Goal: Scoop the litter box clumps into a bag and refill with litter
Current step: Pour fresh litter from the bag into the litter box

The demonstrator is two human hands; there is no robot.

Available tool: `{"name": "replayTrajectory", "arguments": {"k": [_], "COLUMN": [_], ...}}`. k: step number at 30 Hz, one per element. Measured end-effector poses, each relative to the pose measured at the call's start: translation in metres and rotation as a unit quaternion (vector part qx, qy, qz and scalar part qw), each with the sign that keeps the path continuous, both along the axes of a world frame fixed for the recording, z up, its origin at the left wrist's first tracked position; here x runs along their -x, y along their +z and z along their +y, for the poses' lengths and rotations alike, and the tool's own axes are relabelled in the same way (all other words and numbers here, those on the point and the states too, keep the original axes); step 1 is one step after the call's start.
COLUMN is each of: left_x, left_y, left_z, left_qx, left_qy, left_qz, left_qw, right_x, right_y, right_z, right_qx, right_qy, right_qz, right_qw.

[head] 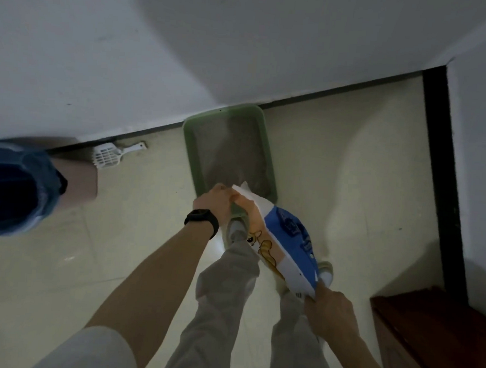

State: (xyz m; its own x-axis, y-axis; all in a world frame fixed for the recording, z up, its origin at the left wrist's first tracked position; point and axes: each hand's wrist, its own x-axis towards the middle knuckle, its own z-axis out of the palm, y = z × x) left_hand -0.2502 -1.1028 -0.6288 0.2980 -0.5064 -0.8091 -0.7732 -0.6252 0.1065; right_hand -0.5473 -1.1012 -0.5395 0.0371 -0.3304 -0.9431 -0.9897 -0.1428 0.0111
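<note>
Right hand [331,308] clamped on blue-and-white litter bag [283,243] bottom, left hand [216,200] pinching its open mouth, tilted lengthwise over green plastic litter box [189,152] ahead.

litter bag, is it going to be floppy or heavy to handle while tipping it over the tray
Probably floppy: the litter bag bends along its length and is held at both ends, left hand at the open mouth, right hand at the bottom. It bulges mid-body, so it likely has real weight. The glossy film may slip, so gripping both ends seems wise over the green tray.
</note>
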Motion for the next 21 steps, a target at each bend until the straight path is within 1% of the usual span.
{"name": "replayTrajectory", "arguments": {"k": [2, 6, 10, 15, 18, 21], "left_x": [0.001, 0.007, 0.008, -0.009, -0.025, -0.036], "left_y": [-0.002, -0.006, -0.006, -0.014, -0.015, -0.014], "left_z": [0.006, 0.015, 0.026, 0.039, 0.038, 0.029], "left_qx": [-0.021, -0.041, -0.071, -0.047, -0.031, -0.011], "left_qy": [0.009, 0.004, 0.004, 0.045, 0.051, 0.055], "left_qz": [-0.01, -0.022, -0.035, -0.032, -0.041, -0.053], "left_qw": [1.0, 0.999, 0.997, 0.997, 0.997, 0.997], "right_x": [-0.002, -0.003, -0.015, -0.027, -0.036, -0.044], "right_y": [0.002, 0.001, -0.003, -0.011, -0.018, -0.026], "right_z": [0.002, 0.006, 0.007, -0.005, -0.007, -0.015], "right_qx": [-0.004, 0.015, -0.009, 0.027, 0.042, 0.067], "right_qy": [0.011, -0.004, 0.018, 0.017, 0.011, 0.038], "right_qz": [0.002, 0.01, 0.002, -0.003, -0.018, -0.03], "right_qw": [1.0, 1.0, 1.0, 0.999, 0.999, 0.997]}}
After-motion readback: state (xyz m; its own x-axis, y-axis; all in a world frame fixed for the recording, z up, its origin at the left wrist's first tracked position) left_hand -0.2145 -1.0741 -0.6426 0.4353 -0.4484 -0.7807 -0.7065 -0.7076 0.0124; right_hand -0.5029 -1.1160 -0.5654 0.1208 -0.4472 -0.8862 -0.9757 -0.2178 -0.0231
